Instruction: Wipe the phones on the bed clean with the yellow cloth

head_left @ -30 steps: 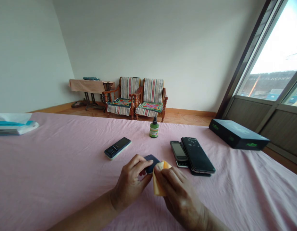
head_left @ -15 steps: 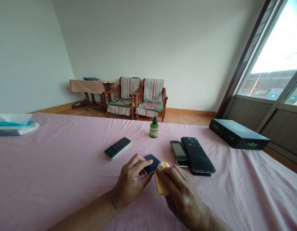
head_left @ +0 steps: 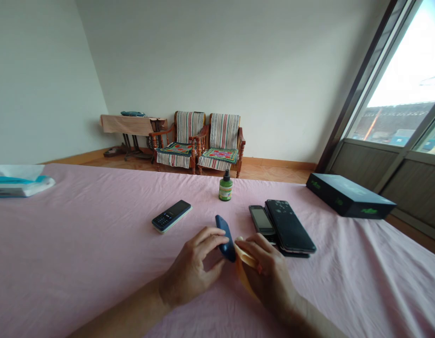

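Between the fingertips and thumb of my left hand (head_left: 194,265) is a small dark blue phone (head_left: 225,238), tilted up on edge. Its screen and keys do not show. My right hand (head_left: 270,277) grips a folded yellow cloth (head_left: 246,263), close against the phone's right side; whether they touch I cannot tell. To the left, a black keypad phone (head_left: 172,216) lies face up. Right of my hands rest a slider phone (head_left: 262,219) and a large black smartphone (head_left: 290,226), which lies on top of another dark flat item.
A pink sheet (head_left: 108,225) covers the table. A green spray bottle (head_left: 225,187) stands near the far edge. At the right back lies a black box (head_left: 349,195), and at the far left a tissue pack (head_left: 22,183). Two wooden chairs (head_left: 217,141) stand beyond.
My left hand has turned the blue phone from lying nearly flat to standing on edge. The cloth in my right hand has shifted slightly right and is now bunched differently.
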### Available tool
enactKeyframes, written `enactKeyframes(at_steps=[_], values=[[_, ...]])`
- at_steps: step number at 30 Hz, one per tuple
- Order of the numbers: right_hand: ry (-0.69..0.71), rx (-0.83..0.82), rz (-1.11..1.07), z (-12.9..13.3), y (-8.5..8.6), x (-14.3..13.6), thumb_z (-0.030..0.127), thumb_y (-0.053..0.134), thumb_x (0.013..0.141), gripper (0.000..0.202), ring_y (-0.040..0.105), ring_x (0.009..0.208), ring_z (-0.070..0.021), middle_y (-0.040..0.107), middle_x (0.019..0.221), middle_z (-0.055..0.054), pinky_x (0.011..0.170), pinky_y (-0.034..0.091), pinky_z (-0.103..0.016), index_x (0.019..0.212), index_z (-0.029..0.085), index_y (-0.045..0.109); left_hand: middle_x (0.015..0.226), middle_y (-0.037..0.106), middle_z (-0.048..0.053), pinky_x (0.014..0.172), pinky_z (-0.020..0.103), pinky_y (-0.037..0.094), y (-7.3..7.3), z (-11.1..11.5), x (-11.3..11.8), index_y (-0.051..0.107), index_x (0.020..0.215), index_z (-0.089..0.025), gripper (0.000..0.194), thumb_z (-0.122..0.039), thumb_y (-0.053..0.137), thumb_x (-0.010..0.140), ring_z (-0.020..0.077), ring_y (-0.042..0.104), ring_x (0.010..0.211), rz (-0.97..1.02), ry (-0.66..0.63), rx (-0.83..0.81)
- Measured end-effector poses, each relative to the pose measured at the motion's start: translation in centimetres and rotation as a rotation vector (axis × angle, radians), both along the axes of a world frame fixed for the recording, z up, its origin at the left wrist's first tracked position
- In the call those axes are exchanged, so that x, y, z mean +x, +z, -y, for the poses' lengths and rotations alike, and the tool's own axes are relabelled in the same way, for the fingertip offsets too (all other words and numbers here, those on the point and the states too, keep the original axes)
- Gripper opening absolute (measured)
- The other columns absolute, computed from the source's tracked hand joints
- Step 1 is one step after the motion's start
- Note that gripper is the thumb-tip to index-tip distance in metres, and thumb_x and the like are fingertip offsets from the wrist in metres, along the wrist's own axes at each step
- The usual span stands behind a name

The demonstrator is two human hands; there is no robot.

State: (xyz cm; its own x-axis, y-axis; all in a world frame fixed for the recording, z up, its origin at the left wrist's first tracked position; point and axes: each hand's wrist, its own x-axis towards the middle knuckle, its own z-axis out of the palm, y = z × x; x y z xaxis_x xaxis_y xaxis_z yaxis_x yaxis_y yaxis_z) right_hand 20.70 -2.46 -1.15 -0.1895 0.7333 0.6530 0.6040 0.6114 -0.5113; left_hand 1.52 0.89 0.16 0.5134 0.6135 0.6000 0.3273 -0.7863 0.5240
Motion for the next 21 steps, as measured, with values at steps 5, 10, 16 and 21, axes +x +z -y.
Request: enactKeyframes(at_steps=[5, 10, 16, 21], values=[[0.061, -0.051, -0.019, -0.06, -0.50, -0.51, 0.002, 0.049, 0.075, 0.030, 0.057, 0.070, -0.0153, 0.057, 0.082, -0.004, 0.060, 0.046, -0.024, 0.093, 0.020, 0.065, 0.112, 0.059, 0.005, 0.095, 0.032, 0.048, -0.30, 0.21, 0.40, 0.061, 0.105, -0.021, 0.034, -0.005, 0.067, 0.076, 0.0194, 0.058, 0.106, -0.008, -0.026, -0.092], [0.084, -0.039, -0.015, 0.12, -0.63, -0.46, 0.004, 0.049, 0.078, 0.028, 0.057, 0.074, -0.0164, 0.057, 0.086, -0.005, 0.064, 0.047, -0.026, 0.095, 0.020, 0.064, 0.099, 0.059, 0.002, 0.085, 0.028, 0.050, -0.33, 0.35, 0.78, 0.059, 0.098, -0.020, 0.032, 0.001, 0.062, 0.074, 0.0178, 0.059, 0.096, 0.040, 0.009, -0.100], [0.175, -0.124, 0.036, 0.01, -0.60, -0.74, 0.002, 0.045, 0.080, 0.037, 0.057, 0.077, -0.0158, 0.056, 0.091, -0.006, 0.067, 0.047, -0.025, 0.106, 0.021, 0.063, 0.094, 0.060, 0.000, 0.080, 0.026, 0.049, -0.76, 0.60, 0.90, 0.054, 0.104, -0.021, 0.042, 0.005, 0.055, 0.071, 0.0155, 0.060, 0.088, 0.072, 0.046, -0.115], [0.209, -0.198, 0.088, 0.07, -0.22, -0.63, 0.000, 0.047, 0.078, 0.033, 0.057, 0.076, -0.0155, 0.056, 0.087, -0.004, 0.067, 0.046, -0.024, 0.096, 0.021, 0.064, 0.089, 0.058, -0.001, 0.076, 0.025, 0.049, -0.68, 0.54, 0.74, 0.056, 0.099, -0.021, 0.042, 0.008, 0.052, 0.069, 0.0147, 0.058, 0.081, 0.002, 0.055, -0.112]])
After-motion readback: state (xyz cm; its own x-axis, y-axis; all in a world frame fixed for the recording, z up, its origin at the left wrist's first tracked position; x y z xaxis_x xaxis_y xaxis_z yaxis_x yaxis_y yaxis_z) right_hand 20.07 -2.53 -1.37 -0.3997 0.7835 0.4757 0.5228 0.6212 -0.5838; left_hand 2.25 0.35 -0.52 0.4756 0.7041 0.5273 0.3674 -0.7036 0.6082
